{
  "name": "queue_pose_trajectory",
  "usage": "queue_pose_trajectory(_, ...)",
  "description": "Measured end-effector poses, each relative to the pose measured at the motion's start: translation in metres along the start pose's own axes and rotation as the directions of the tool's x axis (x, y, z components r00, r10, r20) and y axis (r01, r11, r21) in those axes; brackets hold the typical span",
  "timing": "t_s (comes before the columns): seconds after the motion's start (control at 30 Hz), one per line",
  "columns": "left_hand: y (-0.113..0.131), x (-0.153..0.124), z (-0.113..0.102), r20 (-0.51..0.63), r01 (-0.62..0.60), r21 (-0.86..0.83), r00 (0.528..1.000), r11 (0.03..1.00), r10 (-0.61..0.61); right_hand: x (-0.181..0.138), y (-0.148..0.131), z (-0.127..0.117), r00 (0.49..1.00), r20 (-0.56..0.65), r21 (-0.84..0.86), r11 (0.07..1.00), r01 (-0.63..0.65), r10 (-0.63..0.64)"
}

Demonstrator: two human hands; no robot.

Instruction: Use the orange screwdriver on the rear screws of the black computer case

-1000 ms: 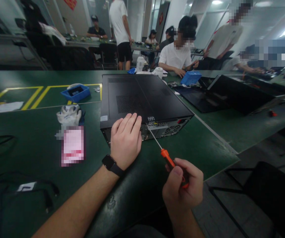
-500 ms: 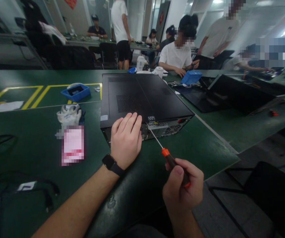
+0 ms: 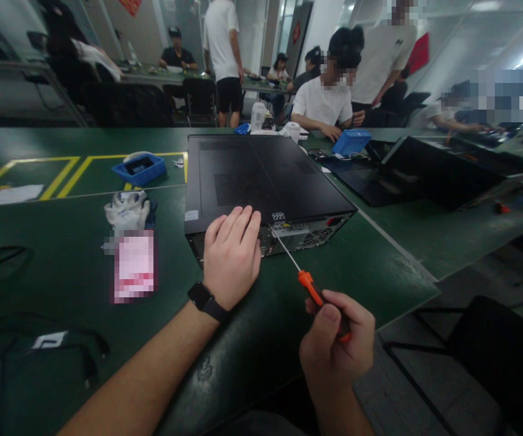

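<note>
A black desktop computer case [image 3: 261,175] lies on its side on the green table, its back panel with the fan grille facing me. My left hand [image 3: 234,257] rests on the near top edge of the case, fingers stretched out flat over it. In my right hand [image 3: 338,339] is a screwdriver [image 3: 307,281] with an orange and dark handle. Its thin shaft slants up and left, and the tip meets the upper edge of the back panel, just right of my left hand. Whatever screw sits under the tip is too small to make out.
Left of the case are a blue tray [image 3: 140,169], grey-white gloves [image 3: 128,212], a pink packet [image 3: 134,266] and black cables [image 3: 79,342]. To the right lie dark panels [image 3: 443,172] and a blue box [image 3: 351,143]. A co-worker [image 3: 322,100] sits across the table.
The screwdriver handle has turned in my right hand, showing more orange, while its tip stays in place. My left hand has not moved. A standing person in the background has shifted left.
</note>
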State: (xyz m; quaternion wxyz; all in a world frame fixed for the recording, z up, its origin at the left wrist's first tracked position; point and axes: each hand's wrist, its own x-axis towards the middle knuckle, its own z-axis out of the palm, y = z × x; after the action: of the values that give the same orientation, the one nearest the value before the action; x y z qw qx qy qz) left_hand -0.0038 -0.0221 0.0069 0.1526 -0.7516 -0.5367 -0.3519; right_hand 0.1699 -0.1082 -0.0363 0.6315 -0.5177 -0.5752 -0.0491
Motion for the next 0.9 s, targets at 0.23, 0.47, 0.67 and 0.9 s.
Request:
queue_pose_trajectory(0.23, 0.0, 0.0, 0.001, -0.003, -0.004, 0.009, 1.0, 1.0, 0.004, 0.009, -0.005, 0.001, 0.994, 0.035, 0.101, 0.99, 0.097, -0.101)
queue_pose_trajectory(0.47, -0.001, 0.0, 0.001, 0.001, 0.0, 0.0, 1.0, 1.0, 0.0, 0.005, -0.008, 0.001, 1.0, 0.001, -0.003, 1.0, 0.006, -0.006)
queue_pose_trajectory(0.67, -0.001, 0.001, 0.001, -0.006, -0.002, 0.012, 1.0, 1.0, 0.002, 0.011, -0.007, 0.001, 0.995, 0.028, 0.077, 0.992, 0.095, -0.098)
queue_pose_trajectory(0.9, 0.0, 0.0, 0.001, 0.002, 0.006, -0.014, 1.0, 1.0, -0.006, 0.009, -0.006, 0.001, 0.999, -0.009, 0.002, 0.999, 0.046, -0.046)
